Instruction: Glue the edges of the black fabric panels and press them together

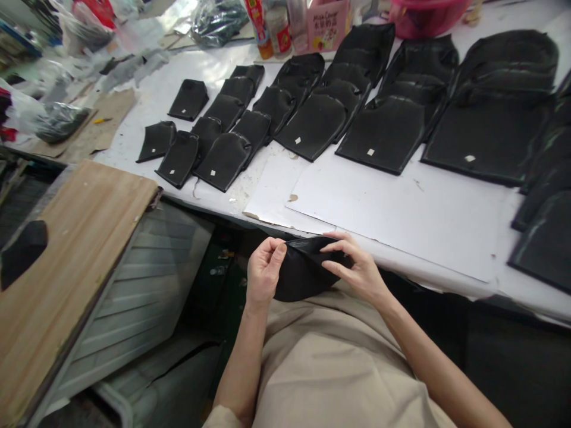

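In front of my lap I hold a black leather-like piece (303, 276) with a curved lower edge, near the table's front edge. My left hand (262, 270) pinches its upper left edge between thumb and fingers. On the other side my right hand (357, 267) grips the piece's right part, fingers bent and a gap showing between thumb and forefinger. The piece is folded or puckered along its top. Black flat pieces (383, 128) of similar material lie beyond my hands in overlapping rows, and several front ones bear a small white mark.
White sheets cover the table (401, 214). At the back stand a pink bowl (423, 18), a pink box (328, 27) and a jar (279, 32). A wooden board (80, 255) on my left carries another black piece (22, 252). Plastic bags (62, 119) lie far left.
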`<state>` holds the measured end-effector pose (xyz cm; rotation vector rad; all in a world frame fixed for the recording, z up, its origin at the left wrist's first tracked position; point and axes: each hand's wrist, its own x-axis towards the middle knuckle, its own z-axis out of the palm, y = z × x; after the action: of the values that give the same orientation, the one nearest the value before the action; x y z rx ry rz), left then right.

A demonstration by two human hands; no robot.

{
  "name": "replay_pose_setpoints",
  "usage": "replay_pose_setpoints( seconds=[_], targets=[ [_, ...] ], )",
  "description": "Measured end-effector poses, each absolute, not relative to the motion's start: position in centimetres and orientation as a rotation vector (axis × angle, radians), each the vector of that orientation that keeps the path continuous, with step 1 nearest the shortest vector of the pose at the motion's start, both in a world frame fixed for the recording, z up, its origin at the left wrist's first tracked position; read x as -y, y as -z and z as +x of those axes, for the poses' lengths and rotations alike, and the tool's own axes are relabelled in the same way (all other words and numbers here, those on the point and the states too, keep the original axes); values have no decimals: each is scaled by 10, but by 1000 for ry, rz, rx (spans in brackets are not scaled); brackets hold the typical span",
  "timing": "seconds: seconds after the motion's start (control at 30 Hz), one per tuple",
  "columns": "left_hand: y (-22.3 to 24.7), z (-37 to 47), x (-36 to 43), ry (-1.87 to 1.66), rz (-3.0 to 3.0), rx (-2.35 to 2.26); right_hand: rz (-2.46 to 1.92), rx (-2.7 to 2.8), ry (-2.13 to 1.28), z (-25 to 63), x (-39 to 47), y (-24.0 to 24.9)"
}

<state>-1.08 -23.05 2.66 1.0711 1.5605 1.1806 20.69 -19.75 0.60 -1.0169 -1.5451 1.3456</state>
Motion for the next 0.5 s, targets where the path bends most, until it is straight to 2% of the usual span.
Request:
replay_pose_setpoints(
  seconds=[0.17,0.4,0.5],
  targets=[
    [-28,-8,231,-1257,1063,-1549,-1006,1552,-1287,198,198,-7],
    [-33,-9,235,-1123,1210,-1601,-1062,1554,-1211,190,196,-4],
    [-33,-10,234,-1126,1228,-1635,-951,1623,-1352,196,193,-9]
  ],
)
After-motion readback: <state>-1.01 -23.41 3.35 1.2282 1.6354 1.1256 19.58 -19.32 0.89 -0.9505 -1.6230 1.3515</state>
